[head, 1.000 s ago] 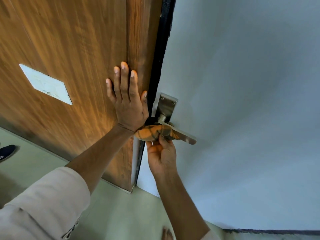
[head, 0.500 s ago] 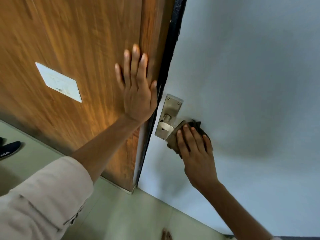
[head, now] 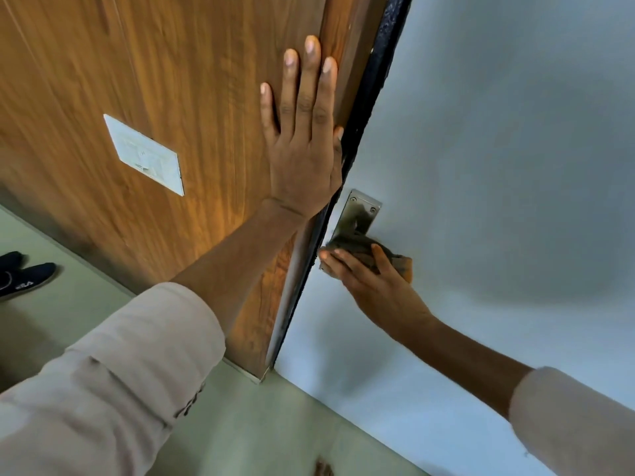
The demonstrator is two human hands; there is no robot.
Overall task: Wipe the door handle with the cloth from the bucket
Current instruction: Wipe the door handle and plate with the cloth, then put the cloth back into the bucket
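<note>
The metal door handle plate is fixed on the pale grey door, close to its black edge. Its lever is hidden under a brown-orange cloth. My right hand presses that cloth over the lower part of the plate, fingers spread across it. My left hand lies flat, fingers apart, on the brown wooden panel just left of the door edge, holding nothing.
A white rectangular plate is set in the wooden panel. Dark shoes lie on the greenish floor at far left. A toe tip shows at the bottom edge. No bucket is in view.
My right hand came from under the lever to lie on top of it, then slid the cloth left over the lower plate. My left hand shifted higher on the wood.
</note>
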